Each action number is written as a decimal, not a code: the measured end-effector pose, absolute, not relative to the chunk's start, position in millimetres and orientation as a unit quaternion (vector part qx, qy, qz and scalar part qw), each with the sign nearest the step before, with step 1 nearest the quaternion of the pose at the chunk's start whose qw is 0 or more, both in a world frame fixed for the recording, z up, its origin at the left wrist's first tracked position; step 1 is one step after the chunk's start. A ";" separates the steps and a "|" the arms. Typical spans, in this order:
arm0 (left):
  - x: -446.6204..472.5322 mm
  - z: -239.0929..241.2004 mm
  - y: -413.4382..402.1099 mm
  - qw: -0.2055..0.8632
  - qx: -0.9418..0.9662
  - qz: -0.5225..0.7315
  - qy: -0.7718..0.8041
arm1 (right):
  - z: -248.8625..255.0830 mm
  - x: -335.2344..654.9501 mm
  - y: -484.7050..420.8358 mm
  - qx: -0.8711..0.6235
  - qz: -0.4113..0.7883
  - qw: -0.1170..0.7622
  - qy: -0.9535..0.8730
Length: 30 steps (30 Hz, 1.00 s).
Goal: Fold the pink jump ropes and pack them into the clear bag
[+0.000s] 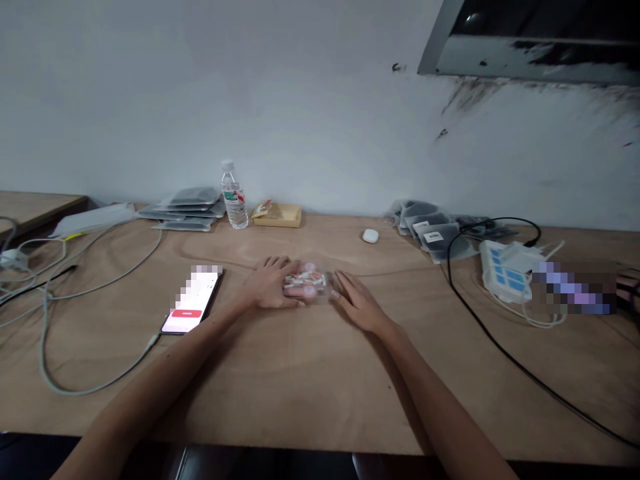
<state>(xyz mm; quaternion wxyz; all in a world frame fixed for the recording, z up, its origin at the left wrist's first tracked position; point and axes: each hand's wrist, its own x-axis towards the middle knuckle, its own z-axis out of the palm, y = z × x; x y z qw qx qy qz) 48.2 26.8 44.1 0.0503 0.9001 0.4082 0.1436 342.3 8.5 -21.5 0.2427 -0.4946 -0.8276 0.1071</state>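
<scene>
A small clear plastic packet (pixel 306 283) with pink and white pieces inside lies flat on the wooden table in front of me. My left hand (pixel 273 283) rests over its left end, fingers spread toward the far side and the thumb along the near edge. At the packet's right edge is my right hand (pixel 359 303), its fingers stretched out and its fingertips touching or nearly touching the clear plastic margin. Both palms face down. The left end of the packet is partly hidden under my left hand.
Left of my hands lies a lit phone (pixel 187 303) on a white cable. Behind stand a water bottle (pixel 234 197), a shallow yellow box (pixel 280 215) and grey packets (pixel 187 207). A white case (pixel 371 236), more grey bags (pixel 433 233) and a power strip (pixel 505 273) with cables are rightward.
</scene>
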 end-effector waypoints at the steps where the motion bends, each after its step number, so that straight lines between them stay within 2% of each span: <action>1: 47.1 44.7 27.3 0.054 0.899 0.149 0.408 | -22.0 342.7 9.2 -0.502 0.108 0.252 -0.820; 8: 49.5 41.2 30.0 0.039 0.903 0.127 0.409 | -17.0 343.7 7.9 -0.434 0.135 0.286 -0.843; 13: 51.9 36.5 30.6 0.025 0.905 0.122 0.407 | -10.9 339.9 1.3 -0.401 0.125 0.245 -0.874; 21: 51.4 30.0 33.2 0.002 0.909 0.121 0.399 | -11.5 320.9 -6.2 -0.444 0.084 0.202 -0.869; 30: 53.1 31.6 31.2 -0.003 0.909 0.116 0.399 | -13.3 317.3 -6.3 -0.472 0.091 0.171 -0.860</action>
